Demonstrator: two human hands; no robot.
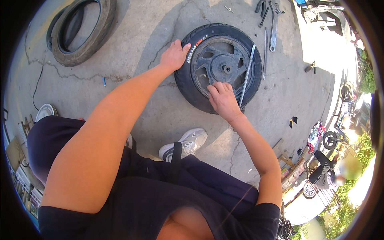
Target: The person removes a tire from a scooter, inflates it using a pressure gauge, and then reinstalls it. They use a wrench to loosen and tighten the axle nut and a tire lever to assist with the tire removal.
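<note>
A black wheel rim (221,64) with a tire (251,86) around it lies flat on the concrete. My left hand (175,56) grips the tire's left side, thumb toward its sidewall. Over the near part of the rim, my right hand (224,100) has its fingers bent and bunched together. What they pinch, if anything, is hidden beneath the hand. A long thin metal bar (247,74) lies across the wheel's right side, just right of my right hand, its near end reaching the tire edge.
Two loose tires (76,56) lie at the far left. Beyond the wheel on the right are an adjustable wrench (274,28), pliers (261,7) and another thin bar (265,54). My shoe (188,142) stands near the wheel. Another person (324,172) and motorcycle parts show at the right.
</note>
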